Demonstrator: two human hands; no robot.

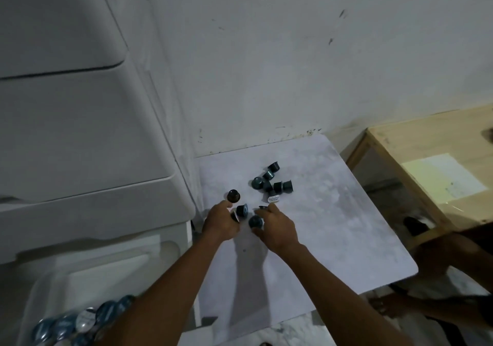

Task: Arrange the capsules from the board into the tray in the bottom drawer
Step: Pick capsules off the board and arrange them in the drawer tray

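Several dark blue capsules (272, 183) lie in a loose cluster on the white board (333, 212) on the floor. A brown capsule (234, 195) stands apart at the left. My left hand (220, 223) reaches onto the board, its fingers curled round a capsule (235, 216), with another blue capsule (242, 209) just beside it. My right hand (277, 228) grips a blue capsule (255, 222) under its thumb. At the bottom left, the tray (48, 279) in the open bottom drawer holds a row of blue capsules (82, 319).
A white drawer unit (80, 132) rises at the left, against the white wall. A wooden table (426, 159) stands at the right. Another person's arm and hand (426, 303) reach in at the lower right, near the board's edge.
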